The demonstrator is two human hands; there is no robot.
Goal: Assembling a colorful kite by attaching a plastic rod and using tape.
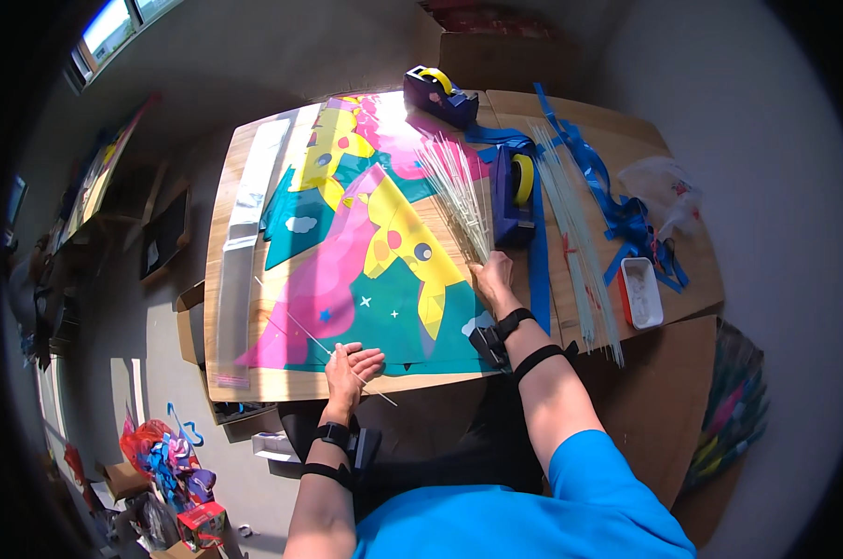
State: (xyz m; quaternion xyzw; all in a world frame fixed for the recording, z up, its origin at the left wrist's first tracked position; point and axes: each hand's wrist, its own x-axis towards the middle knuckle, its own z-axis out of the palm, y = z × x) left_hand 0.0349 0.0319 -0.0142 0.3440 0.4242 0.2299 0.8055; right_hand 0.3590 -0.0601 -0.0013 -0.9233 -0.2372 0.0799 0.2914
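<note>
Rods (457,196), thin and whitish, are gripped together at their lower ends by the right hand (494,277), whose fingers are closed around them; the free ends are fanned out ahead of it. The left hand (349,370) is held palm up with its fingers loosely extended. A single rod (291,313) is seen slanting across at that hand, emerging on both sides of it; whether it is pinched there cannot be told.

Between and ahead of the hands, a printed sheet (384,321) in pink, teal and yellow is laid flat on the wooden tabletop (696,270), its near edge just beside the left hand. More sheets (291,244) with similar printing are spread beyond it. To the left of the left hand, a clear plastic sleeve (238,279) is stretched along the side.

Just beyond the right hand, a dark tape dispenser (505,214) with a yellow roll is placed; another dispenser (440,104) is set farther ahead. To the right of the right hand, a second bundle (584,279) of rods, tangled blue ribbon (594,172), a small white tray (656,291) and a crumpled plastic bag (668,191) are scattered.
</note>
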